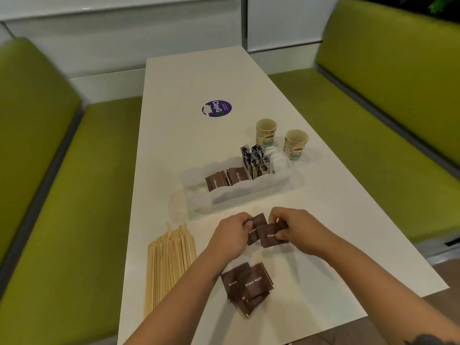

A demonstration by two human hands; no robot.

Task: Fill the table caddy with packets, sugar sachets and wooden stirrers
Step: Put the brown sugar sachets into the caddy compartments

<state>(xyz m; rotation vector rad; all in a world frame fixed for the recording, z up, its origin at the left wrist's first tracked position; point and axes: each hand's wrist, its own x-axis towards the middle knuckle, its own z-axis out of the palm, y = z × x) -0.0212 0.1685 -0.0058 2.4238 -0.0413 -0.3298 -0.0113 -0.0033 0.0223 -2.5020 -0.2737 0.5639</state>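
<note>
Squaring a small stack of brown sugar sachets (267, 232) between both hands, the person prepares it for loading. The left hand (232, 236) pinches the stack's left edge with curled fingers; the right hand (296, 229) grips its right edge likewise, probably to align the sachets so they slide in as one bundle.

The table caddy (239, 185), a translucent divided tray, lies at twelve o'clock from the hands, just beyond them. Two of its central compartments already hold upright brown sachets (225, 180); dark stick packets (256, 160) stand toward its two o'clock end, with white packets (278, 160) beside them. The compartment at its eight o'clock end appears empty, though the frosted wall blurs the view.

A loose pile of brown sachets (249, 287) waits at six o'clock from the hands, between the forearms. The wooden stirrers (166, 265) lie fanned at eight o'clock, near the table's edge, untouched.

Two paper cups (266, 131) stand at one o'clock, beyond the caddy. A round purple sticker (217, 108) marks the white table (186, 145) at twelve o'clock. Green upholstered benches (62, 195) flank the table at nine and three o'clock, against a pale wall.
</note>
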